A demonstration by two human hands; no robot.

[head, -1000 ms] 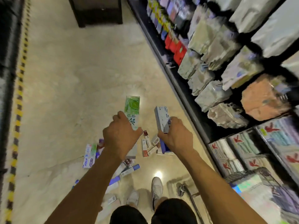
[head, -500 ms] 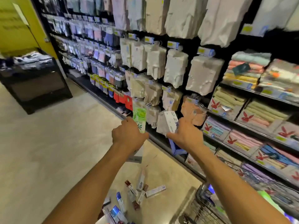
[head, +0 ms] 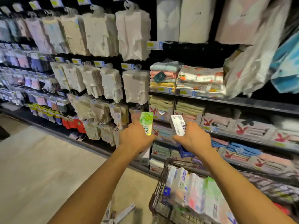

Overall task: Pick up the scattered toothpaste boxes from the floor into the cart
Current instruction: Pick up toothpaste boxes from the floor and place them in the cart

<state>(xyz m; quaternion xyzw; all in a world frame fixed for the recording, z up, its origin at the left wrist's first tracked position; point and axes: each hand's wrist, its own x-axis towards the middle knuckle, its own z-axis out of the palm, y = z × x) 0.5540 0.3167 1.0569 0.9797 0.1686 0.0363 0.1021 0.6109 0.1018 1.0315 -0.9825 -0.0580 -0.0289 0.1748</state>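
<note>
My left hand (head: pixel 135 139) grips a green and white toothpaste box (head: pixel 146 122), held upright at chest height. My right hand (head: pixel 193 139) grips a white and blue toothpaste box (head: pixel 177 126), also upright, with a blue end showing under the palm. Both hands hang in front of the shelf, just above and beyond the wire cart (head: pixel 159 186) at the lower right. The cart holds several toothpaste boxes (head: pixel 192 193) standing in a row. A few more toothpaste boxes (head: pixel 125 212) lie on the floor at the bottom edge, left of the cart.
A tall dark shelf unit (head: pixel 242 102) fills the back and right, hung with packed cloths and stacked with folded towels. Beige floor (head: pixel 40 167) spreads to the left.
My view has swung up and right from the floor to the shelf and cart. Both hands rose with their boxes and now hover over the cart's near end.
</note>
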